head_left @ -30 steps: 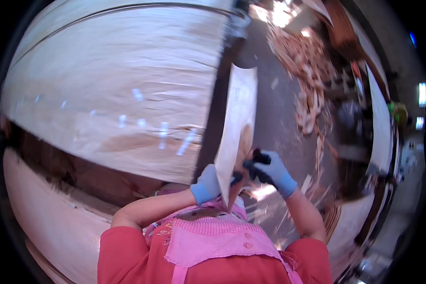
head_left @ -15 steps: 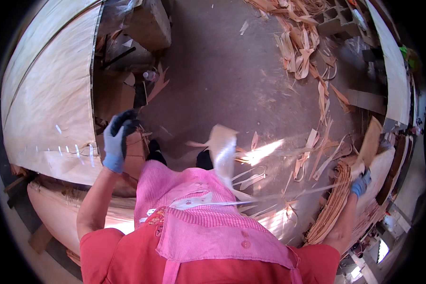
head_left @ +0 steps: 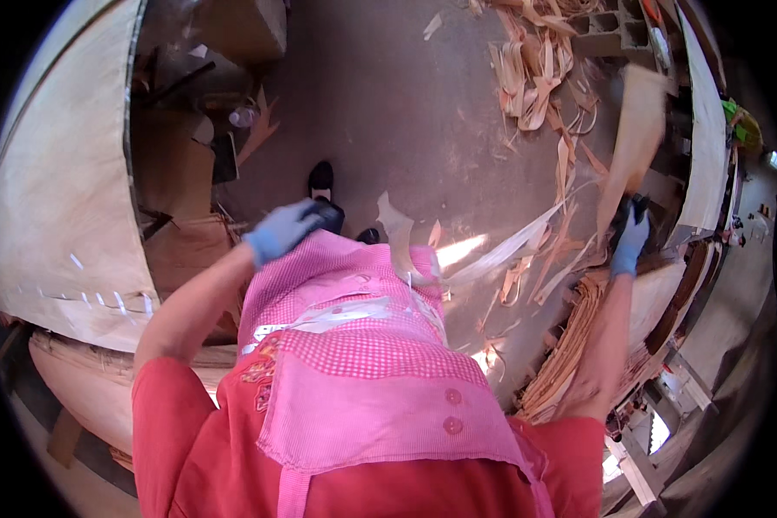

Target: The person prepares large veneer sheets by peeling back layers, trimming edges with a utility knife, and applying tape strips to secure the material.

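Observation:
My right hand (head_left: 630, 242), in a blue glove with dark fingertips, is stretched out to the right and grips the lower end of a long thin veneer strip (head_left: 634, 142) that stands up from it. My left hand (head_left: 287, 229), gloved the same way, hangs blurred over my pink checked apron (head_left: 363, 345); nothing shows in it and the fingers look loosely curled. A loose veneer scrap (head_left: 397, 229) lies on the floor just beyond the apron.
A big pale veneer sheet (head_left: 52, 198) lies on the stack at the left. Veneer offcuts (head_left: 535, 69) litter the concrete floor ahead. A stacked pile of curved strips (head_left: 578, 337) sits at the right, beside white sheets (head_left: 704, 147).
My right hand has swung up and out to the right, lifting the veneer strip. My left hand has left the sheet at the left and moved toward my body.

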The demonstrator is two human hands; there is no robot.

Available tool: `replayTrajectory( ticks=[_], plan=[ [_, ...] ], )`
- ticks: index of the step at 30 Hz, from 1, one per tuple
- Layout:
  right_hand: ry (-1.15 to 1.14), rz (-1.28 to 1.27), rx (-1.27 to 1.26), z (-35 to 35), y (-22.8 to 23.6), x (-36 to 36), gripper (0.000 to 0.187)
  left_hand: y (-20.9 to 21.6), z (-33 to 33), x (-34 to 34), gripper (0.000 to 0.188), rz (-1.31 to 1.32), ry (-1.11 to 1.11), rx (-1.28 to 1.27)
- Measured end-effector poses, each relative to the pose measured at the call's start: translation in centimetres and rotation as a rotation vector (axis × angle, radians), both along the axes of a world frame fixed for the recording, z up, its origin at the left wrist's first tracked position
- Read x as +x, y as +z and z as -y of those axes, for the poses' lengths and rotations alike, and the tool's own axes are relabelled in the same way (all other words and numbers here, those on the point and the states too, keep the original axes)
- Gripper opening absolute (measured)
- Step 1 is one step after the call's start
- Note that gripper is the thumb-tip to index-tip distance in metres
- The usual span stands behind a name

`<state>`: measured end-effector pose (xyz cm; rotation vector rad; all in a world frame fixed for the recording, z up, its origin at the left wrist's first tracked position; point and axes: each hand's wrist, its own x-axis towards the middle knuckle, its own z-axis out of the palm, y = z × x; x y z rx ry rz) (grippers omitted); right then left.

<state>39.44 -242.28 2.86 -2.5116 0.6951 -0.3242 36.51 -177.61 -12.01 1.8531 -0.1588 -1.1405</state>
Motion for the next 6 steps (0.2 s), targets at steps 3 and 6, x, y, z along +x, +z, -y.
replayTrajectory(
  ticks=[3,6],
  plan=[
    [-0.068,0.099,0.198,-0.4,2.8,8.4,0.030,-0.2,2.7,-0.2,0.040,-0.166,-0.061,-0.210],
    [-0.055,0.146,0.412,0.0,6.3,14.9,0.039,2.6,2.9,1.7,0.050,-0.304,-0.222,-0.314]
  ],
)
